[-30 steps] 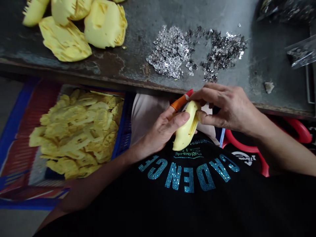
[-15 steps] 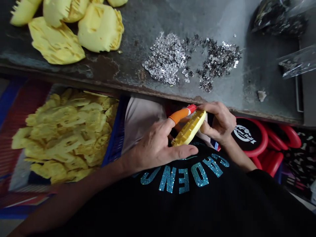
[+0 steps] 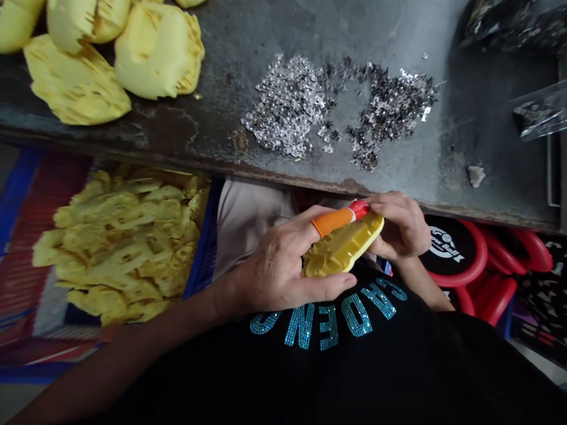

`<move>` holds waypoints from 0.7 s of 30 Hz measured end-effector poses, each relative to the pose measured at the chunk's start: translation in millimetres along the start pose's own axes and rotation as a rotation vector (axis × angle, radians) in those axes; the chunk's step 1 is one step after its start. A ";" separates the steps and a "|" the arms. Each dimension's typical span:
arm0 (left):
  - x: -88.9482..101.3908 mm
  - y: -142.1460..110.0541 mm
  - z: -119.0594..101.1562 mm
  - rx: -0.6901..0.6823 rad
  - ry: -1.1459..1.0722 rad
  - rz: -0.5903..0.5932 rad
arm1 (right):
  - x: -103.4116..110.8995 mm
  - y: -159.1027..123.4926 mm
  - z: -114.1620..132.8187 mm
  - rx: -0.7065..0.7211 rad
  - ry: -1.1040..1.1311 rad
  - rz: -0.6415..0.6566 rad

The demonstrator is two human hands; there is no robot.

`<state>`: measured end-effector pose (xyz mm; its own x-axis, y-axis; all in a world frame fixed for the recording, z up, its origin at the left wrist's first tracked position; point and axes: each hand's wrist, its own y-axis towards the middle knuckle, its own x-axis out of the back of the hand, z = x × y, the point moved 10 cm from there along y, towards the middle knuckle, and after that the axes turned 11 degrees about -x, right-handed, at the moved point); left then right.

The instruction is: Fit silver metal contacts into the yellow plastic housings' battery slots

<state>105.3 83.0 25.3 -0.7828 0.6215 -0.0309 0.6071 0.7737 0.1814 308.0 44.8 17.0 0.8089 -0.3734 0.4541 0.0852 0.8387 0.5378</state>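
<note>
Both hands hold one yellow plastic part (image 3: 343,248) in front of my chest, just below the table edge. My left hand (image 3: 283,265) grips it from below and the left, thumb under it; its forefinger wears an orange finger cot with a red tip (image 3: 339,218) lying along the part's top. My right hand (image 3: 398,227) closes its fingers round the part's right end. The part lies almost flat with its ribbed inner side up.
Two heaps of small shiny metal pieces (image 3: 287,106) (image 3: 385,106) lie on the grey table (image 3: 239,53). More yellow parts (image 3: 155,50) sit at the table's back left. A blue crate of yellow parts (image 3: 124,242) stands lower left. Red rings (image 3: 491,265) lie lower right.
The yellow part has been turned from hanging on edge to lying almost flat, inner side up. Both hands have drawn closer to my chest, and the view has shifted a little.
</note>
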 end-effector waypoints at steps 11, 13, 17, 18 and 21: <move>-0.7 -6.0 2.1 -0.006 0.010 0.014 | -12.3 -3.4 -17.2 -0.123 0.202 0.085; 5.6 -11.9 4.5 -0.018 0.033 0.023 | -12.6 -0.3 -14.0 -0.155 0.194 0.080; 18.1 -22.3 1.5 -0.082 0.096 0.166 | -21.9 6.4 -18.8 -0.433 0.351 0.065; 23.4 -22.3 -2.0 -0.123 0.170 0.192 | -30.8 3.8 -24.1 -0.555 0.459 0.081; 37.9 -16.0 -13.0 -0.281 0.463 0.201 | -78.0 -17.6 -31.6 -0.883 0.755 0.254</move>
<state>64.1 92.5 34.1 -0.6726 0.5850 0.4531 0.7398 0.5442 0.3956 261.8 71.7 -50.3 0.9735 -0.0773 -0.2153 0.0052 0.9484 -0.3171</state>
